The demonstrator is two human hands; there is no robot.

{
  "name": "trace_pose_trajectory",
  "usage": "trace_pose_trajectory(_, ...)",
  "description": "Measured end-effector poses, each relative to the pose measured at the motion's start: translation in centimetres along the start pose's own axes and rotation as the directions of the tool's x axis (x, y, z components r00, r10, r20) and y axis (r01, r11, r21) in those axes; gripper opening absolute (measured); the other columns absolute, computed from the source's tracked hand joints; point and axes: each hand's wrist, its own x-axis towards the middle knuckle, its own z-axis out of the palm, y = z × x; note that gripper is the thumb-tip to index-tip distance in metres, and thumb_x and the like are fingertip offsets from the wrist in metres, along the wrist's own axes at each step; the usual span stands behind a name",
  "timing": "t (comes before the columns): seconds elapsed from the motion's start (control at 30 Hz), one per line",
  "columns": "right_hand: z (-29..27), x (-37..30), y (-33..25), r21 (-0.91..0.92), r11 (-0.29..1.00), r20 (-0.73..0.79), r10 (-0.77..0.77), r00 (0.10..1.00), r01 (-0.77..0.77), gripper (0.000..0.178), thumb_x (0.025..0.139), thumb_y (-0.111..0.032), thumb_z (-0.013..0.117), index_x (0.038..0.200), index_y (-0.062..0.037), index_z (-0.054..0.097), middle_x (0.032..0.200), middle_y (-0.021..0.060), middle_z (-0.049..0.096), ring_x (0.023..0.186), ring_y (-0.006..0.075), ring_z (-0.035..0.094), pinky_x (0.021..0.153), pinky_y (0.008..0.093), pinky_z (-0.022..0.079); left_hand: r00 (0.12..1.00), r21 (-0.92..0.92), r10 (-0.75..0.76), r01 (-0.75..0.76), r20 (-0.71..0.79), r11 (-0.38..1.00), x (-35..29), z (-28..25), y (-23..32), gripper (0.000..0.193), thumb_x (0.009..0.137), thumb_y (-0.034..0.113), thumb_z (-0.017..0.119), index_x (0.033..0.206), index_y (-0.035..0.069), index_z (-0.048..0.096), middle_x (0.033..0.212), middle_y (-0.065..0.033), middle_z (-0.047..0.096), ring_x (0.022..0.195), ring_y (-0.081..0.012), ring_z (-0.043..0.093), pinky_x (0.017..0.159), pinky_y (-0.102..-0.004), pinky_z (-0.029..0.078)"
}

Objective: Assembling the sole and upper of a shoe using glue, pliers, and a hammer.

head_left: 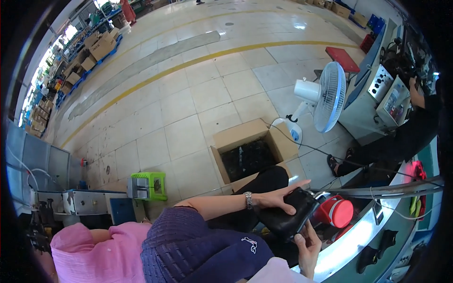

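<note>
A glossy black leather boot (286, 218) is held between my two hands at the lower right, beside the bench. My left hand (277, 200), with a metal watch at the wrist, lies over its upper side, the thumb pressed on the leather and the fingers stretched along the far edge. At the boot's lower end, my right hand (307, 246) pinches the edge between thumb and fingers. The boot's far end meets a metal part (319, 194) at the bench; whether they touch I cannot tell.
A red-lidded container (340, 213) stands close to the boot. Two black boots (368, 259) lie on the green bench top. An open carton (219, 162) of black pieces, a fan (329, 96) and a green stool (158, 185) stand on the floor. Another person (394, 146) works at right.
</note>
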Motion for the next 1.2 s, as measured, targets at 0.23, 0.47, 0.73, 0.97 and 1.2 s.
trace_pose_trajectory(0.23, 1.3, -0.8, 5.0, 0.23, 0.968, 0.104, 0.079, 0.991, -0.101, 0.097, 0.072, -0.021, 0.082, 0.147, 0.0031, 0.025, 0.138, 0.0204, 0.047, 0.125, 0.0288, 0.05, 0.103, 0.0389, 0.041, 0.998, 0.339, -0.054, 0.048, 0.008, 0.939, -4.7, 1.8, -2.6, 0.099, 0.072, 0.06, 0.074, 0.147, 0.009, 0.032, 0.15, -0.0128, 0.027, 0.141, -0.0251, 0.024, 0.116, -0.0401, 0.019)
trace_pose_trajectory(0.47, 0.9, 0.3, 5.1, 0.306, 0.921, 0.159, 0.203, 0.966, -0.243, 0.105, 0.07, -0.023, 0.086, 0.152, -0.0134, 0.021, 0.134, 0.0263, 0.046, 0.123, 0.0314, 0.05, 0.102, 0.0422, 0.042, 0.936, 0.069, -0.271, 0.293, -0.225, 0.954, -3.7, 4.7, -0.2, 0.059, 0.077, 0.033, 0.079, 0.119, 0.005, 0.048, 0.104, -0.0074, 0.059, 0.097, -0.0146, 0.058, 0.087, -0.0297, 0.048)
trace_pose_trajectory(0.73, 2.1, 1.1, 4.8, 0.349, 0.905, 0.213, 0.177, 0.961, -0.244, 0.105, 0.066, -0.009, 0.086, 0.149, -0.0078, 0.021, 0.131, 0.0168, 0.049, 0.12, 0.0266, 0.052, 0.1, 0.0396, 0.045, 0.95, 0.226, -0.159, 0.222, -0.268, 0.948, -4.8, 4.6, -0.1, 0.058, 0.075, 0.035, 0.079, 0.115, 0.005, 0.051, 0.103, -0.0073, 0.056, 0.101, -0.0183, 0.054, 0.091, -0.0321, 0.044)
trace_pose_trajectory(0.97, 2.2, -0.4, 6.4, 0.275, 0.938, 0.071, 0.197, 0.978, -0.209, 0.106, 0.067, -0.006, 0.083, 0.151, -0.0084, 0.018, 0.125, 0.0188, 0.054, 0.114, 0.0272, 0.056, 0.099, 0.0393, 0.046, 0.983, 0.328, -0.08, 0.131, -0.164, 0.935, -4.5, 3.8, -3.3, 0.061, 0.08, 0.046, 0.073, 0.12, 0.005, 0.051, 0.111, -0.0094, 0.052, 0.108, -0.0214, 0.049, 0.096, -0.0344, 0.038)
trace_pose_trajectory(1.2, 1.6, -0.5, 5.7, 0.245, 0.935, 0.131, 0.231, 0.964, -0.258, 0.094, 0.079, -0.014, 0.073, 0.152, -0.011, 0.014, 0.123, 0.0224, 0.053, 0.104, 0.0273, 0.061, 0.079, 0.0362, 0.058, 0.976, 0.339, -0.096, 0.159, -0.196, 0.927, -5.7, 4.3, -2.8, 0.074, 0.079, 0.059, 0.07, 0.124, 0.006, 0.046, 0.115, -0.0145, 0.051, 0.112, -0.0262, 0.047, 0.096, -0.038, 0.037)
